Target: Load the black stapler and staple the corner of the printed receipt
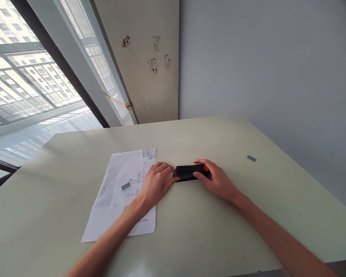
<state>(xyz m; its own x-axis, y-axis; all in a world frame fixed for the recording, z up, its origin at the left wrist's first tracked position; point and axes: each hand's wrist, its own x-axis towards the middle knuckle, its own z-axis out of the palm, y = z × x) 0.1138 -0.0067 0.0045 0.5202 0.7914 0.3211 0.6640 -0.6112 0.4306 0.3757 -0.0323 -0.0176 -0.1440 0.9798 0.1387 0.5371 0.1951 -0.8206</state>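
Your right hand point(217, 181) is clamped on the red-marked end of the black stapler point(187, 169), partly covering it. Your left hand point(158, 181), apart from the right, is at the opposite end; whether its fingers pinch there cannot be told. Your left forearm hides part of the printed sheet point(103, 215). One grey strip point(126, 186) lies on it; another strip point(251, 158) lies on the table point(213, 227), right.

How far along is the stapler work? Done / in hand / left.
Done: nothing clearly; no staple can be made out in the white printed paper.
In hand: black stapler with red part, gripped by the right hand, left-hand fingers at its other end.
Left: probably most of it. Two grey staple strips lie outside the stapler, on the paper and far right. Its inside is hidden.
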